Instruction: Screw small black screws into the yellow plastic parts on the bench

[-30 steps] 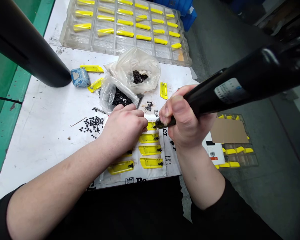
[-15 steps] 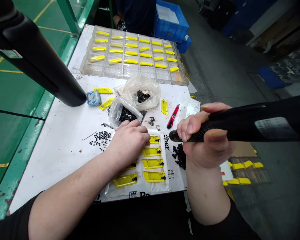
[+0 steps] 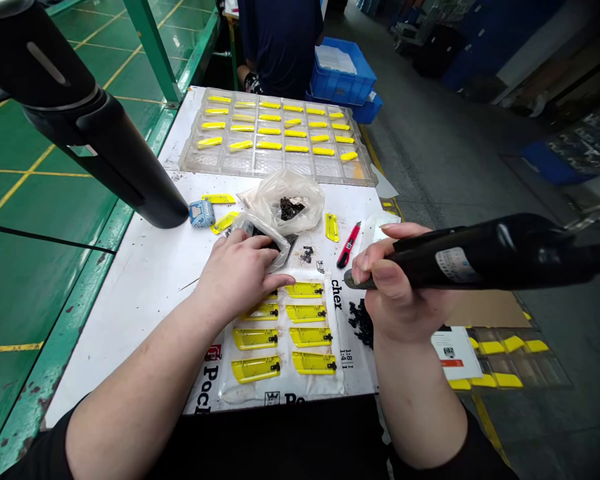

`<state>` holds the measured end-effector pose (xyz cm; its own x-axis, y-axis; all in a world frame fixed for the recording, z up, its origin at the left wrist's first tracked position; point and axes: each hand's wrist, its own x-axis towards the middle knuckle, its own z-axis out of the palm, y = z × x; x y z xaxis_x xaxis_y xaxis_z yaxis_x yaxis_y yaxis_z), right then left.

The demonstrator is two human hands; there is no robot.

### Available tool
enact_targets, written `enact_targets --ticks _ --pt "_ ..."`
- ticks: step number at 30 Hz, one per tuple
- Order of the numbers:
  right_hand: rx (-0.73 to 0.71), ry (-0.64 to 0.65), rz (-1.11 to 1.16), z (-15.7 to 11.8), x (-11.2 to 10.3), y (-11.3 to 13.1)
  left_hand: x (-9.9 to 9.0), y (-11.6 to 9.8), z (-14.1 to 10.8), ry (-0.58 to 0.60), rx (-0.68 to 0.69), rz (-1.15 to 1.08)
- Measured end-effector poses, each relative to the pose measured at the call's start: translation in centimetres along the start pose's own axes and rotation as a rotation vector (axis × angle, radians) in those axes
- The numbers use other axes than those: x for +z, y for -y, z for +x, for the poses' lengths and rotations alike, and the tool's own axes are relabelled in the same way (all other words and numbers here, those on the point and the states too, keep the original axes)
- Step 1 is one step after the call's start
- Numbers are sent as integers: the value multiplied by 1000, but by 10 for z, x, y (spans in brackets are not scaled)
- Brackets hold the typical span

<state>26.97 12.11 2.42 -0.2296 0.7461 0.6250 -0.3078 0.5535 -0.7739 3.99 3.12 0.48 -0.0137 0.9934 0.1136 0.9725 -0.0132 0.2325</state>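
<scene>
My left hand (image 3: 235, 270) reaches over a small clear plastic bag (image 3: 284, 250) with black bits inside. Its fingers are spread at the bag's mouth, the thumb sticking out toward the yellow parts; the fingertips are partly hidden. A black electric screwdriver (image 3: 485, 257) is gripped in my right hand (image 3: 400, 287), held level above the table's right edge with its narrow end pointing left. Below my left hand, yellow plastic parts (image 3: 307, 337) lie in two columns on a white padded sheet (image 3: 285, 387), small black pieces fitted at their right ends.
A larger bag (image 3: 310, 207) with black pieces stands behind. Around it are a red cutter knife (image 3: 349, 245), loose yellow parts (image 3: 331, 227) and a blue case (image 3: 201, 213). Black pieces (image 3: 363, 323) lie by my right wrist. A divided tray (image 3: 275, 163) holds yellow parts; a person (image 3: 283, 40) sits beyond.
My left hand has moved from the yellow parts away from me to the small bag, its fingers spreading. The screwdriver stays in my right hand. The view has tilted up slightly.
</scene>
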Motion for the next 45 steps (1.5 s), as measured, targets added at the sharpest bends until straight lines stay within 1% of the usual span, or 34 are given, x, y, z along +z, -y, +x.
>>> enact_targets --ticks 2,4,11,17,20,23,25,28,30,32,34,37,41,43,45 --pt "11 6 22 -1 0 0 3 -2 0 19 12 34" --pt "24 12 33 -2 0 0 4 -2 -1 13 11 45" --pt "-7 -11 -23 0 1 0 -4 2 1 -118 -16 -22" --pt "-55 -20 -30 1 4 0 -7 5 2 -133 -67 -55" --pt "-55 -31 -64 1 4 2 -7 5 2 -207 -115 -77" --pt "-48 -50 -74 1 5 6 -9 -3 -1 -286 -137 -169" --pt "-37 -64 -17 1 7 9 -9 -15 -4 -301 -102 -271" --pt "9 -54 102 2 9 16 -4 -36 -9 -277 16 -427" --pt "10 -29 163 2 10 20 3 -47 -12 -233 89 -496" --pt "6 -6 205 2 8 25 11 -55 -15 -189 152 -548" --pt "20 47 241 3 3 29 18 -57 -16 -153 199 -584" --pt "53 160 276 6 -11 33 23 -57 -15 -92 203 -583" --pt "63 275 228 10 -29 31 22 -58 -13 -3 157 -575" --pt "62 318 236 10 -33 30 21 -58 -12 18 139 -594" --pt "51 356 275 10 -33 31 20 -59 -13 29 131 -604"
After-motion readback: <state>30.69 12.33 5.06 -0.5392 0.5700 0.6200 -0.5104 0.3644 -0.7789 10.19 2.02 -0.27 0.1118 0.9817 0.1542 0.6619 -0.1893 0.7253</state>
